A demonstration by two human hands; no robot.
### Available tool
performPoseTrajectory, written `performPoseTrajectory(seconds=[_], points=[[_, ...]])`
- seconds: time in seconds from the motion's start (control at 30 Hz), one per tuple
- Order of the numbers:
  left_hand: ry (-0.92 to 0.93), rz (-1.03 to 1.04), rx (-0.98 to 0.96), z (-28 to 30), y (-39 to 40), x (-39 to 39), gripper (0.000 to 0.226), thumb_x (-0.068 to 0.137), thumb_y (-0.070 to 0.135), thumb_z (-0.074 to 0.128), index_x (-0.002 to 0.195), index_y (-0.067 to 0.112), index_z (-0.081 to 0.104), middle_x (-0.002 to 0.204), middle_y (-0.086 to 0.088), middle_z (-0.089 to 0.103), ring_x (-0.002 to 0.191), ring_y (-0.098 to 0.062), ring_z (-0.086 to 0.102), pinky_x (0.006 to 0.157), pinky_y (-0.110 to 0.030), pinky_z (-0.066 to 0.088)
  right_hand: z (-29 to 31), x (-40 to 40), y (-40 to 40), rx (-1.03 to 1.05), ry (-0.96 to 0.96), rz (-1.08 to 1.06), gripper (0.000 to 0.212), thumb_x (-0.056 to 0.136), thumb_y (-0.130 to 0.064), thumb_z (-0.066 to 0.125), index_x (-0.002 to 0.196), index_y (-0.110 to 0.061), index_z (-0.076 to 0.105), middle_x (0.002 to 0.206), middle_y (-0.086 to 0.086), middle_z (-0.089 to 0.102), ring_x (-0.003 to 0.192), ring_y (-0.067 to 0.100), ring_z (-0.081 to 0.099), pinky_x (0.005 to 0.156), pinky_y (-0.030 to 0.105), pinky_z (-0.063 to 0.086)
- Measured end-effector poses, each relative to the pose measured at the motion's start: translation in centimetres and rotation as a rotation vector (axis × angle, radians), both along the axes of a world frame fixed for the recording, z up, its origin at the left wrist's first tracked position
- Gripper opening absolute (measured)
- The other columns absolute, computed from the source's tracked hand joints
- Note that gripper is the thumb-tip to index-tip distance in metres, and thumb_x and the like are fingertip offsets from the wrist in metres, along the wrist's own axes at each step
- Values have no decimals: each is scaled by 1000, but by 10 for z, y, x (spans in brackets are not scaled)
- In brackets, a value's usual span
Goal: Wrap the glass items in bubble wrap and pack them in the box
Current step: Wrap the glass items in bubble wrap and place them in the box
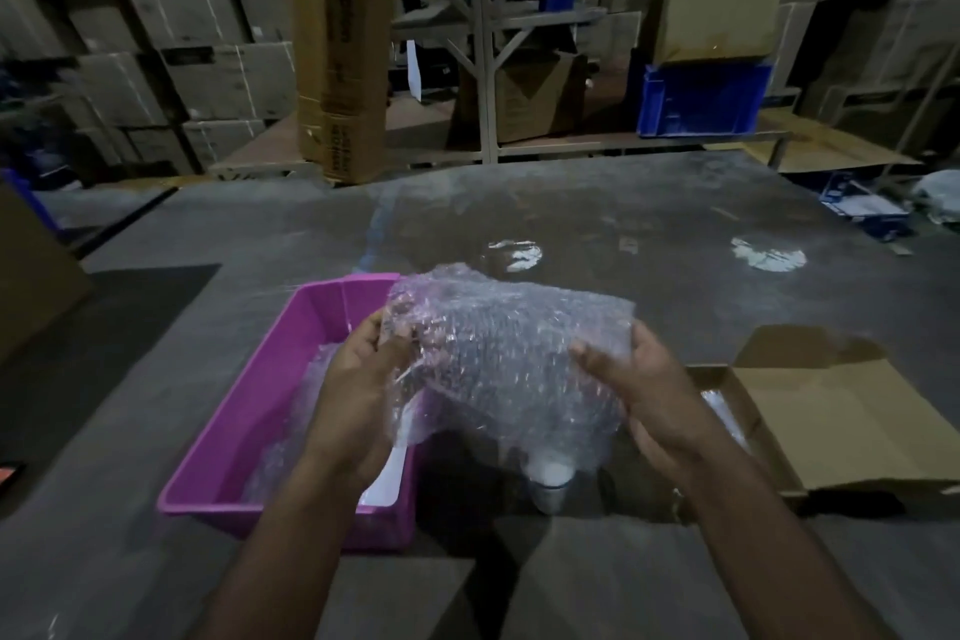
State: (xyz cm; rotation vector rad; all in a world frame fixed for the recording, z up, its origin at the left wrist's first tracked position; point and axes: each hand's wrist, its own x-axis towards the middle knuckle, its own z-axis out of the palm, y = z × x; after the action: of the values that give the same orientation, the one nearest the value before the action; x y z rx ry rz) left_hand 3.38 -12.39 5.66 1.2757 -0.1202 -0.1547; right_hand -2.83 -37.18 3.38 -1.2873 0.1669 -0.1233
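A sheet of clear bubble wrap [511, 353] is held up over the grey table between both hands. My left hand [358, 390] grips its left edge, fingers curled round the film. My right hand [649, 390] holds the right edge, thumb on the front. Below the sheet a small glass item with a white top [549, 483] stands on the table, partly covered by the wrap's lower edge. The open cardboard box [841, 421] lies to the right with its flaps spread. What is inside the box is mostly hidden.
A pink plastic tray [249, 421] with more bubble wrap and a white item stands at the left, under my left forearm. Blue crates [701, 99], a tall carton [337, 42] and stacked boxes line the far side. A brown carton edge [31, 276] is at far left.
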Motion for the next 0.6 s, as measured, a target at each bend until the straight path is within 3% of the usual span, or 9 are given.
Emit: performPoseTrajectory(seconds=[0.1, 0.17, 0.27, 0.37, 0.4, 0.5, 0.53, 0.6], points=[[16, -41, -154, 6, -5, 1, 42, 103, 6, 48, 142, 19, 55, 126, -1, 72, 111, -18, 70, 94, -35, 57, -2, -5, 7, 28, -35, 64, 79, 67, -12, 85, 136, -24, 48, 126, 2, 69, 117, 22, 67, 83, 31, 59], [-19, -93, -139, 9, -7, 2, 51, 101, 5, 49, 148, 24, 48, 135, 1, 67, 123, -23, 65, 99, -38, 55, -2, -4, 6, 64, -96, 53, 83, 68, -5, 83, 139, -28, 46, 128, 4, 69, 114, 24, 69, 81, 30, 60], [-65, -138, -20, 6, -6, 5, 71, 87, 9, 66, 150, 33, 42, 140, 11, 63, 127, -20, 63, 104, -43, 47, 3, 3, 1, -80, -151, -125, 102, 61, -27, 96, 146, -41, 41, 156, 2, 43, 129, 28, 58, 98, 48, 55], [-127, -130, 245, 2, -4, 6, 98, 71, 25, 87, 152, 42, 34, 152, 7, 47, 135, -18, 53, 111, -45, 45, 6, 9, -9, -151, -185, -259, 100, 61, -32, 94, 144, -50, 40, 156, 14, 38, 118, 28, 65, 89, 42, 59], [-136, -108, 297, 1, -5, 7, 100, 68, 28, 90, 150, 44, 35, 147, -2, 51, 132, -25, 57, 110, -44, 47, 5, 10, -13, -173, -200, -280, 99, 63, -32, 93, 143, -54, 40, 153, 20, 41, 117, 30, 66, 89, 41, 59], [-178, -7, 298, -1, -4, 8, 96, 70, 24, 83, 151, 44, 35, 100, -24, 58, 111, -45, 64, 100, -42, 56, 6, 10, -19, -285, -212, -312, 82, 66, -42, 90, 136, -55, 48, 146, 20, 50, 127, 36, 57, 97, 52, 55], [-210, 10, 299, 0, -2, 10, 95, 73, 23, 82, 152, 46, 34, 94, -29, 55, 108, -48, 63, 100, -47, 56, 8, 9, -19, -281, -221, -312, 71, 68, -38, 89, 131, -48, 57, 141, 17, 56, 123, 32, 59, 95, 49, 56], [-297, 9, 267, 5, -1, 9, 88, 80, 21, 78, 151, 49, 36, 95, -35, 55, 103, -48, 63, 99, -50, 56, 14, 9, -16, -198, -266, -297, 42, 69, -26, 83, 110, -27, 71, 117, 9, 72, 96, 18, 69, 80, 34, 60]])
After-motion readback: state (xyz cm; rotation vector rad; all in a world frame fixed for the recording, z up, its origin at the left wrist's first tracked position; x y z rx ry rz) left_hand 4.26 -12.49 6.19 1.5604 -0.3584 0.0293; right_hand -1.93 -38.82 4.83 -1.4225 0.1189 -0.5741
